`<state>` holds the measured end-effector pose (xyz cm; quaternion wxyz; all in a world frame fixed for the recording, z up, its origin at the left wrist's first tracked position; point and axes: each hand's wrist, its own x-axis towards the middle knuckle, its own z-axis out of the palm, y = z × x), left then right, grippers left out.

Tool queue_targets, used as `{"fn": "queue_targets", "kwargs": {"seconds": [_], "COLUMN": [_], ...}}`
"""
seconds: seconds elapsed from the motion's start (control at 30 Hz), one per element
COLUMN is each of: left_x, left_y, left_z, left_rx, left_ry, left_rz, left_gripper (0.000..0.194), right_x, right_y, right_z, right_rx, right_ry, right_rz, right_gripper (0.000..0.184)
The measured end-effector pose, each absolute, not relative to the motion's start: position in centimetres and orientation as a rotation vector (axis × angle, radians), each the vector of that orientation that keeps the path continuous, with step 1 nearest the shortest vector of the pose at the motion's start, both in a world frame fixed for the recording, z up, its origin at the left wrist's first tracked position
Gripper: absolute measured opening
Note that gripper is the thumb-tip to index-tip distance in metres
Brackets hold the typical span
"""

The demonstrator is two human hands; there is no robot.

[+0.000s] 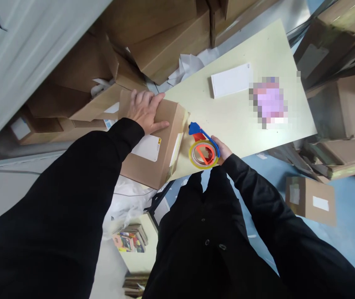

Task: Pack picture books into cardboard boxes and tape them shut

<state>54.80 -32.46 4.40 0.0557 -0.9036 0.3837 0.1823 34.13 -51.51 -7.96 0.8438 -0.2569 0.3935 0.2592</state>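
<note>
A brown cardboard box (pixel 127 168) with a white label (pixel 148 148) on top sits at the left end of the table. My left hand (pixel 144 110) lies on the box's top, fingers spread towards its far side. To the right of the box, my right hand (pixel 223 150) grips a blue and red tape dispenser (pixel 194 128) carrying a roll of clear yellowish tape (pixel 191 155). The dispenser's blue head is close to the box's right side, which bears a white label and tape; whether they touch I cannot tell. Most of my right fingers are hidden behind the dispenser.
On the pale table (pixel 258 139) lie a flat white box (pixel 231 81) and a blurred-out pink item (pixel 270 101). Large open cartons (pixel 161 45) stand beyond the table. More boxes are stacked at right, and a small carton (pixel 319 203) rests on the blue floor.
</note>
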Motion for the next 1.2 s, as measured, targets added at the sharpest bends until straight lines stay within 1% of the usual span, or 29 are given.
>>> {"fn": "queue_targets", "kwargs": {"seconds": [0.1, 0.23, 0.27, 0.33, 0.43, 0.53, 0.73, 1.03, 1.13, 1.2], "left_x": [53.7, 52.0, 51.9, 52.1, 53.1, 53.7, 53.4, 53.4, 54.3, 55.8], "left_y": [-31.9, -31.6, -31.7, -32.0, -32.5, -32.5, -32.3, -32.2, -31.3, -30.2], "left_z": [4.5, 4.8, 4.9, 4.8, 4.1, 3.3, 3.4, 3.2, 2.9, 2.9], "left_rx": [-2.778, -2.863, -2.862, -2.812, -2.692, -2.689, -2.690, -2.626, -2.586, -2.539], "left_ry": [1.069, 0.803, 0.828, 1.064, 1.486, 1.530, 1.514, 1.614, 1.689, 1.732], "left_rz": [0.487, 0.347, 0.333, 0.375, 0.474, 0.468, 0.449, 0.437, 0.469, 0.496], "left_gripper": [0.085, 0.078, 0.076, 0.068, 0.048, 0.036, 0.033, 0.033, 0.036, 0.038], "right_x": [36.6, 42.3, 43.4, 45.1, 45.8, 45.3, 42.9, 35.3, 36.4, 38.7], "right_y": [-52.3, -54.2, -54.7, -55.5, -56.1, -56.2, -56.3, -59.1, -58.0, -56.6], "right_z": [-7.5, -6.8, -6.8, -6.6, -6.4, -5.8, -5.4, -5.6, -6.0, -6.3], "right_rx": [-0.569, -0.642, -0.671, -0.743, -0.848, -0.924, -0.943, -0.747, -0.810, -0.941], "right_ry": [0.897, 0.850, 0.822, 0.772, 0.731, 0.749, 0.795, 0.762, 0.679, 0.638], "right_rz": [0.575, 0.680, 0.696, 0.694, 0.678, 0.680, 0.730, 1.047, 1.094, 1.105], "right_gripper": [0.032, 0.032, 0.032, 0.028, 0.022, 0.020, 0.029, 0.032, 0.030, 0.027]}}
